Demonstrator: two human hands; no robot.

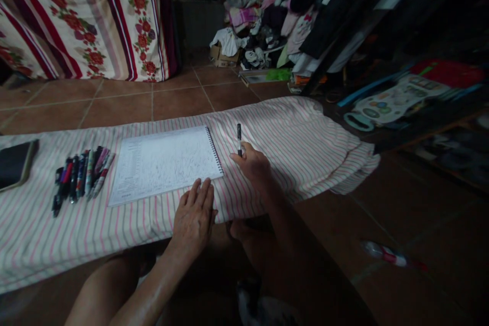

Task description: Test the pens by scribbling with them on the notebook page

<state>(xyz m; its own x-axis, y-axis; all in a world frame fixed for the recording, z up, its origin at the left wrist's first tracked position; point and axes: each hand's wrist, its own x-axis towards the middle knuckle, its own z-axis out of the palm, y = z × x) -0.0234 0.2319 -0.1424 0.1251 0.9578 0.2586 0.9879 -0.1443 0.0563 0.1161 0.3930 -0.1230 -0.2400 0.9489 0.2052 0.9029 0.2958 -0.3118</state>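
Note:
A spiral-bound pad with faint marks and printed text lies on a striped cloth, its binding on the right. My left hand rests palm down at the pad's near edge, fingers stretched out, holding nothing. To the right of the binding, my right hand pinches a black and clear pen, which stands roughly upright above the cloth. Several pens and markers lie side by side left of the pad.
A dark tablet or case sits at the cloth's far left. Beyond are a floral curtain and heaped clothes. A bottle lies on the tiled floor at right.

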